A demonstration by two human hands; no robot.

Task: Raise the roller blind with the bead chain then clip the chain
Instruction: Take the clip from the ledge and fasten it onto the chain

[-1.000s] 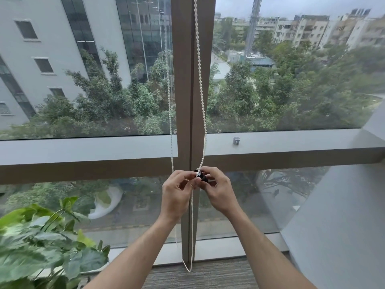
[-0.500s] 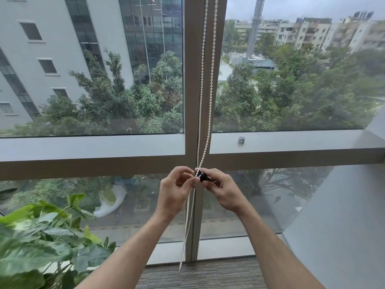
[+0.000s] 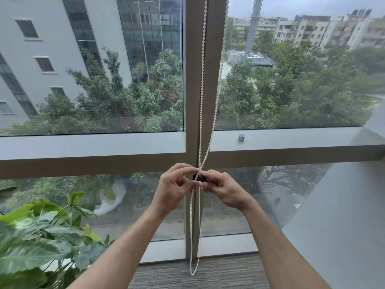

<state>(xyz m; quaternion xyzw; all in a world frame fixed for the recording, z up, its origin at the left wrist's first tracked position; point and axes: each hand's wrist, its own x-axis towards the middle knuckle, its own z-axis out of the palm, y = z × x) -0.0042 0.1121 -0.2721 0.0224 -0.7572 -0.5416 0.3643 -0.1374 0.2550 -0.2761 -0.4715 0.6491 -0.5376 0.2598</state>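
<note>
Both hands meet in front of the vertical window mullion (image 3: 193,80), just below the horizontal frame rail (image 3: 91,147). The bead chain (image 3: 201,122) descends as two white strands along the mullion; the strands converge at the hands, pass between them, and hang down to a closed loop near the carpeted floor (image 3: 218,272). The left hand (image 3: 177,188) is curled, with thumb and forefinger pinched on the chain at the convergence point. The right hand (image 3: 224,189) is closed around a small black clip (image 3: 199,177), held against the chain; only part of the clip is visible between the fingers. Whether the clip is fastened onto the chain cannot be determined. A leafy plant (image 3: 41,243) stands at lower left.
</note>
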